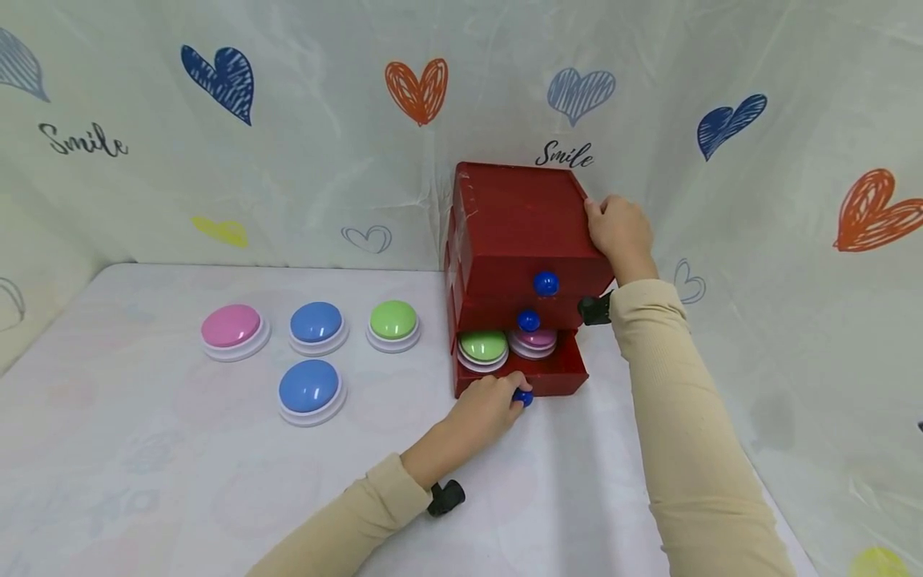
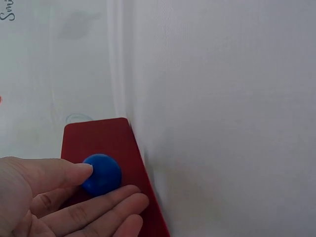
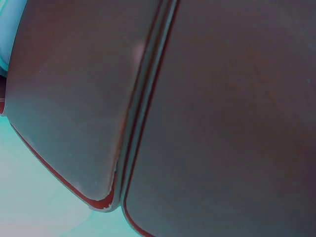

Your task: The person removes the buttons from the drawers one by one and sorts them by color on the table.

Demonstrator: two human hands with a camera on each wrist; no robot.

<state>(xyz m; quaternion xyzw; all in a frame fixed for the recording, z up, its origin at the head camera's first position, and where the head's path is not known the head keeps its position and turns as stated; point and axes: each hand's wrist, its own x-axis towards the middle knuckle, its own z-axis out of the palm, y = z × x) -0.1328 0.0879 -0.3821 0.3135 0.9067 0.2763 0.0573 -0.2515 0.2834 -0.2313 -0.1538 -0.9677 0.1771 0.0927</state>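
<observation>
A red drawer cabinet (image 1: 530, 210) stands at the back of the table, its bottom drawer (image 1: 565, 378) pulled out. Inside that drawer sit a green dome button (image 1: 484, 345) and a pink dome button (image 1: 537, 340), both on white bases. My left hand (image 1: 485, 410) pinches the bottom drawer's blue knob (image 2: 104, 174) between thumb and fingers. At the cabinet's upper right edge, my right hand (image 1: 622, 232) grips the side, its thumb near the top and the other fingers mostly hidden. The right wrist view shows only close, dark cabinet panels (image 3: 74, 108).
Left of the cabinet on the white table (image 1: 180, 465) are a pink button (image 1: 231, 326), two blue buttons (image 1: 316, 322) and a green button (image 1: 392, 320). Two upper drawers with blue knobs (image 1: 546, 283) are closed. A heart-printed cloth (image 1: 303, 160) hangs behind.
</observation>
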